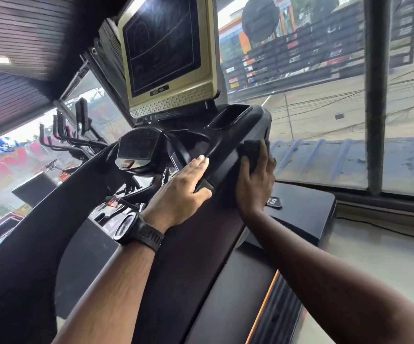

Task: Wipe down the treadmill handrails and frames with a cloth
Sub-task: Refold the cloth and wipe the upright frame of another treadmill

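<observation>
The black treadmill handrail [193, 244] runs from the lower middle up to the console's right side [250, 120]. A dark cloth [251, 151] is pressed against the outer edge of the rail's upper end, with my right hand [255, 184] wrapped over it. My left hand [183, 192], a black watch on its wrist, lies flat on top of the same rail just left of the right hand, fingers together and pointing up toward the console. Much of the cloth is hidden under my right fingers.
A beige-framed screen [166, 53] stands above the console, with a dark cup recess [228, 117] beside it. The treadmill's motor cover [302, 214] lies below right. A large window [325, 132] with a black post [374, 95] is close on the right. More machines [69, 135] line up at the left.
</observation>
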A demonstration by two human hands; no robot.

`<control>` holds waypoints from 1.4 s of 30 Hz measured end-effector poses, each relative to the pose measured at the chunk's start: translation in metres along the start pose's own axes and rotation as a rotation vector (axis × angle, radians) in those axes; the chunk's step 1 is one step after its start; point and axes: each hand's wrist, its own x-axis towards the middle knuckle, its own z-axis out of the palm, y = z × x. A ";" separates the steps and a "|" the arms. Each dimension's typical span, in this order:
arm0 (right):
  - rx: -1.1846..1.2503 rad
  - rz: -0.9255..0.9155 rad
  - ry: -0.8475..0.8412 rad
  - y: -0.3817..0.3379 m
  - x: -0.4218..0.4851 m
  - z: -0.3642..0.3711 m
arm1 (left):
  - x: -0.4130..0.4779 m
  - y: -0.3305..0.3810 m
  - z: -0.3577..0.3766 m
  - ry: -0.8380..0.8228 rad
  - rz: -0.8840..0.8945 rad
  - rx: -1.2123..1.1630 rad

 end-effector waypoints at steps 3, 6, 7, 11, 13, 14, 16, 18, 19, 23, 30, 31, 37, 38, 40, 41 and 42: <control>-0.018 -0.143 -0.035 0.010 -0.045 -0.005 | -0.008 -0.005 0.001 -0.010 0.024 0.011; -0.042 -0.194 -0.061 0.018 -0.080 -0.009 | -0.017 -0.009 0.002 -0.012 0.045 0.012; -0.051 -0.185 -0.066 0.017 -0.090 -0.009 | -0.021 -0.011 0.003 -0.011 0.049 0.007; -0.071 -0.230 -0.061 0.009 -0.128 -0.010 | -0.048 -0.023 0.001 -0.014 0.061 -0.014; -0.060 -0.245 -0.054 0.006 -0.147 -0.011 | -0.068 -0.029 -0.002 -0.026 0.068 -0.037; -0.052 -0.250 -0.050 0.004 -0.158 -0.011 | -0.078 -0.032 -0.003 -0.027 0.073 -0.053; -0.025 -0.263 -0.048 0.000 -0.184 -0.012 | -0.099 -0.040 -0.005 -0.015 0.080 -0.083; 0.004 -0.288 -0.037 -0.002 -0.210 -0.013 | -0.120 -0.046 -0.006 0.013 0.097 -0.093; 0.011 -0.307 -0.027 -0.003 -0.224 -0.013 | -0.131 -0.049 -0.005 0.032 0.108 -0.095; 0.045 -0.326 -0.050 -0.013 -0.287 -0.016 | -0.181 -0.056 -0.005 0.109 0.097 -0.112; 0.065 -0.316 -0.191 -0.042 -0.379 -0.024 | -0.302 -0.062 -0.005 0.237 -0.055 -0.202; 0.066 -0.328 -0.218 -0.044 -0.390 -0.026 | -0.317 -0.061 -0.004 0.263 -0.077 -0.204; 0.089 -0.412 -0.451 -0.055 -0.466 -0.046 | -0.406 -0.054 0.018 0.485 -0.264 -0.239; 0.091 -0.404 -0.491 -0.057 -0.480 -0.049 | -0.423 -0.054 0.024 0.526 -0.304 -0.229; 0.088 -0.408 -0.567 -0.059 -0.505 -0.056 | -0.455 -0.054 0.032 0.582 -0.390 -0.187; 0.082 -0.420 -0.601 -0.059 -0.517 -0.059 | -0.472 -0.053 0.035 0.600 -0.437 -0.180; 0.074 -0.432 -0.632 -0.060 -0.528 -0.062 | -0.488 -0.051 0.037 0.620 -0.485 -0.186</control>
